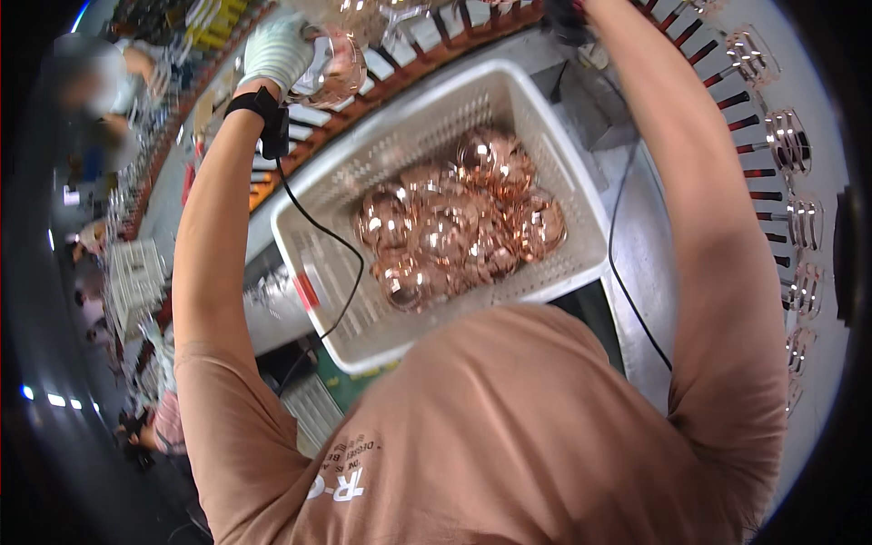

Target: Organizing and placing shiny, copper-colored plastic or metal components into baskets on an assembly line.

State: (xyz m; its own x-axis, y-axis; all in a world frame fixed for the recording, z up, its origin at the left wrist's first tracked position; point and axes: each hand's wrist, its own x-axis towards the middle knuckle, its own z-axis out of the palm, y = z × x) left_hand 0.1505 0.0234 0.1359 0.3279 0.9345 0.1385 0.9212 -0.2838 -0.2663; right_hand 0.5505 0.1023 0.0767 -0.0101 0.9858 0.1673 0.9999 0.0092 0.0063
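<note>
A clear pink lens piece (331, 68) is grasped in the gloved left hand (277, 50) above the white basket (563, 163) of similar pieces (459, 218), apparently for racking, while the right hand's grip cannot be told.

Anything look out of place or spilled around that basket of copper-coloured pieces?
Nothing stands out. The shiny copper-coloured pieces all lie inside the white basket, none spilled. The gloved left hand holds one clear pinkish piece up; the right hand is out of view.

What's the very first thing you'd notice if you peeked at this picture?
The heap of shiny copper-pink rounded glass pieces in the white plastic slotted basket at the middle. Next, the left hand in a white glove, upper left, holding one clear pink glass piece up toward the curved rack of red pegs.
</note>
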